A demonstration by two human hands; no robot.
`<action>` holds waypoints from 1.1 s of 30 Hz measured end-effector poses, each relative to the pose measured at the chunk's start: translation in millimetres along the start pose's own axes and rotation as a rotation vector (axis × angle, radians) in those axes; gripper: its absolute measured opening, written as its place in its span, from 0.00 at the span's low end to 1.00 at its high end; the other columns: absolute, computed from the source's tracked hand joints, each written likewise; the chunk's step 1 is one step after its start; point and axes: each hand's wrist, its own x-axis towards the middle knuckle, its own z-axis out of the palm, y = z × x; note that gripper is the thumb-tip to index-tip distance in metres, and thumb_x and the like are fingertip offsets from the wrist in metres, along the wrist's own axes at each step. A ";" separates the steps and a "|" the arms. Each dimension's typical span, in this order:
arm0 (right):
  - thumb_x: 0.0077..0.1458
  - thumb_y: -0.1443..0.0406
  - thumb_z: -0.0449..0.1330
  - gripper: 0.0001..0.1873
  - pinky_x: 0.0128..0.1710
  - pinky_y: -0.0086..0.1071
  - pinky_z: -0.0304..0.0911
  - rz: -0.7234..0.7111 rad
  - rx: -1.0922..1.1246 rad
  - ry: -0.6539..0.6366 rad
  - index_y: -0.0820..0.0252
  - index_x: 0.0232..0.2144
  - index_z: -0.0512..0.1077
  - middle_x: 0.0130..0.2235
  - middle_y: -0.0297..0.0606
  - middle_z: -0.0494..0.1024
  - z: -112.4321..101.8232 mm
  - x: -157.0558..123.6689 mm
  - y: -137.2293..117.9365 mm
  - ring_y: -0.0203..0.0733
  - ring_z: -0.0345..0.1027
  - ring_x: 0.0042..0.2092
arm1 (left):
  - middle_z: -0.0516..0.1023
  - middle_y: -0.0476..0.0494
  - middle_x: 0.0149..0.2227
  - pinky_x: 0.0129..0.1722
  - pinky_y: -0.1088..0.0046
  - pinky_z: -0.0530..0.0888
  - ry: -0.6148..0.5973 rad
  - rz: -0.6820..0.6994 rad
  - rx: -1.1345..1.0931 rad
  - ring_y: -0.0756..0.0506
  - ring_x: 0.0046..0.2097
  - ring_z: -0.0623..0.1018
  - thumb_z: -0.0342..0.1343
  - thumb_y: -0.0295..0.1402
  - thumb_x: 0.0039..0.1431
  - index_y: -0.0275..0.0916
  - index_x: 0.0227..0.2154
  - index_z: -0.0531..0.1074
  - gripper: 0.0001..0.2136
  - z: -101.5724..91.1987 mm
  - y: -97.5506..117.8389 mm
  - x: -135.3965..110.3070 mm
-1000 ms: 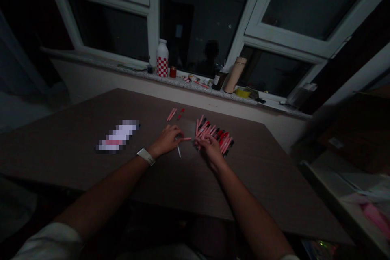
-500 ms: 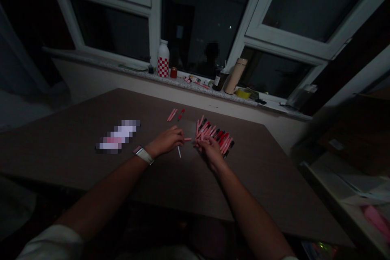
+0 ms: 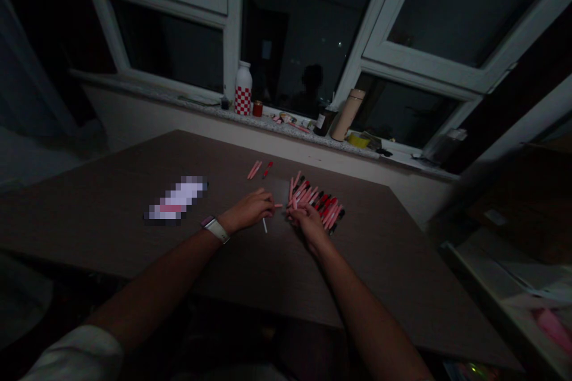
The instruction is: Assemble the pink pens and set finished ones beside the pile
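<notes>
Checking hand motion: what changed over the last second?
The pink tube at the left hand shows less past the fingertips now. Nothing clearly taken or let go. The head view shifted slightly. The right hand stays at the pile of pink and red tubes; the white stick lies as it was.

Narrow gap left between left hand point(image 3: 248, 211) and right hand point(image 3: 310, 226), partly crossed by thin pink stick point(image 3: 277, 205); thin white stick point(image 3: 264, 225) lies just below. Path rightward blocked by packed pink-and-red tubes point(image 3: 315, 199). Wide passage given over near part of dark brown table point(image 3: 250, 286). Blurred flat packet point(image 3: 176, 199) stands left, edges seemingly low.
</notes>
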 end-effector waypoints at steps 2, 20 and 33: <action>0.36 0.61 0.70 0.17 0.26 0.26 0.56 -0.001 -0.001 -0.003 0.57 0.29 0.68 0.27 0.32 0.78 0.0 -0.2 0.0 0.35 0.68 0.26 | 0.74 0.41 0.42 0.46 0.67 0.67 0.003 0.005 0.007 0.41 0.47 0.69 0.56 0.31 0.63 0.40 0.38 0.79 0.06 0.4 1.0 -0.1; 0.37 0.61 0.69 0.16 0.27 0.26 0.56 0.000 -0.019 -0.010 0.59 0.30 0.70 0.26 0.31 0.78 -0.6 1.1 2.8 0.34 0.66 0.25 | 0.71 0.42 0.46 0.51 0.66 0.67 0.004 -0.002 -0.062 0.41 0.51 0.70 0.58 0.34 0.63 0.42 0.42 0.78 0.08 3.5 1.1 -1.1; 0.39 0.60 0.68 0.15 0.28 0.27 0.56 -0.009 -0.052 -0.025 0.58 0.31 0.72 0.29 0.33 0.79 -3.2 3.0 6.0 0.34 0.67 0.26 | 0.71 0.42 0.45 0.50 0.67 0.67 -0.005 -0.045 -0.069 0.41 0.50 0.70 0.60 0.34 0.61 0.42 0.41 0.77 0.07 5.6 -1.2 -1.8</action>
